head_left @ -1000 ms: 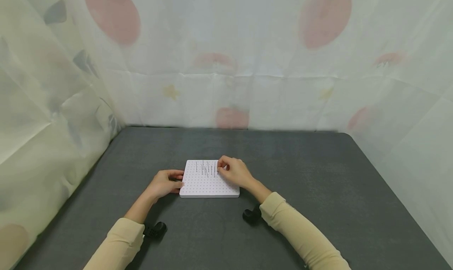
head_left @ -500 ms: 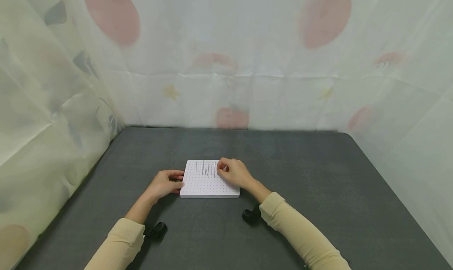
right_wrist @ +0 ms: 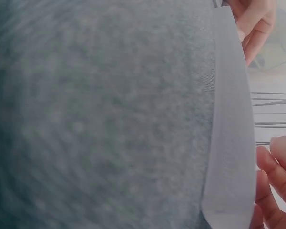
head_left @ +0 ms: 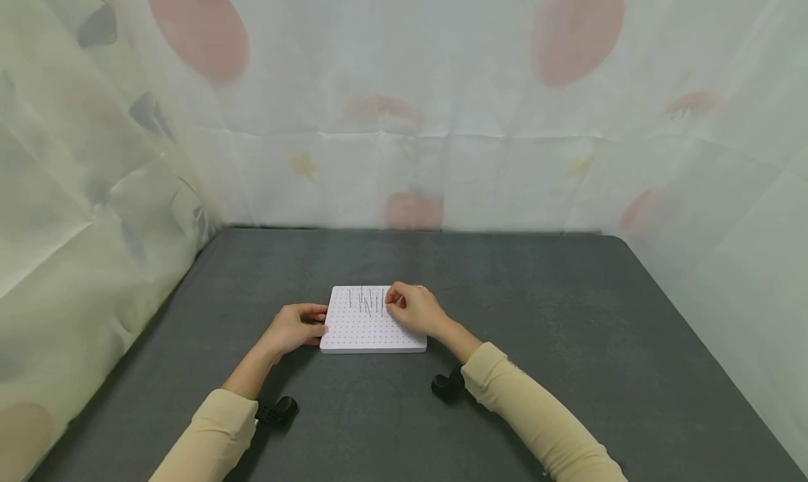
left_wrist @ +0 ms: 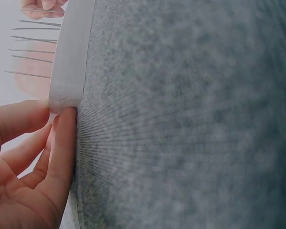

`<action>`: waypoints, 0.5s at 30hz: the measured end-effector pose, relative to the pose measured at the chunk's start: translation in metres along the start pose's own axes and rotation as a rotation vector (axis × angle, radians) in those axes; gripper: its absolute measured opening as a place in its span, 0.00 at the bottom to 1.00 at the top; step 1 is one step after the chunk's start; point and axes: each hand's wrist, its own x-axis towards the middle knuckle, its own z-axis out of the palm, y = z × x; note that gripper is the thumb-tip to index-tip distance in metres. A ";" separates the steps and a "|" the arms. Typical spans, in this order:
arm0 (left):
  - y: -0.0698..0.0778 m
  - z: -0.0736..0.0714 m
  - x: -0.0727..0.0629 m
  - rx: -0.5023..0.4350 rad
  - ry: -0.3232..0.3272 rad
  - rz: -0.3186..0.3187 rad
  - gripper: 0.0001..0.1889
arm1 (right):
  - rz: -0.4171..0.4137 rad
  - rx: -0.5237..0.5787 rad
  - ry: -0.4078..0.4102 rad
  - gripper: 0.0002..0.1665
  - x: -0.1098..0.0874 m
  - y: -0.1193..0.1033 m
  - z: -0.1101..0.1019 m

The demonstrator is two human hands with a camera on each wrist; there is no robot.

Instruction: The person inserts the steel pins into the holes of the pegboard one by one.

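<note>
A white square pegboard (head_left: pixel 372 336) covered in small holes lies flat on the table. Several thin metal pins (left_wrist: pixel 35 28) stand in its far half, some leaning. My left hand (head_left: pixel 292 329) grips the board's left edge, thumb over the top and fingers along the side. At the board's right half, my right hand (head_left: pixel 419 309) pinches a thin metal pin (right_wrist: pixel 262 142) between thumb and index finger, close over the surface. That pin stands at the right end of the group. The right hand hides the board's far right corner in the head view.
The dark grey table (head_left: pixel 568 370) extends around the board on all sides. Black wrist devices (head_left: pixel 278 412) hang below both sleeves, over the tabletop. A pale curtain (head_left: pixel 492 180) with fruit prints closes off the back and sides.
Almost nothing differs. The right hand's fingers have shifted very slightly at the pin, while the left hand and the board have stayed in place.
</note>
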 end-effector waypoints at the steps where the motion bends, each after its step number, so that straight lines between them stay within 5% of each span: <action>1: 0.000 0.000 0.000 0.001 0.001 -0.001 0.25 | 0.001 0.002 -0.007 0.02 0.000 0.000 0.000; 15: 0.004 -0.006 -0.004 0.038 -0.026 0.009 0.23 | -0.061 0.071 -0.140 0.11 -0.019 0.015 -0.034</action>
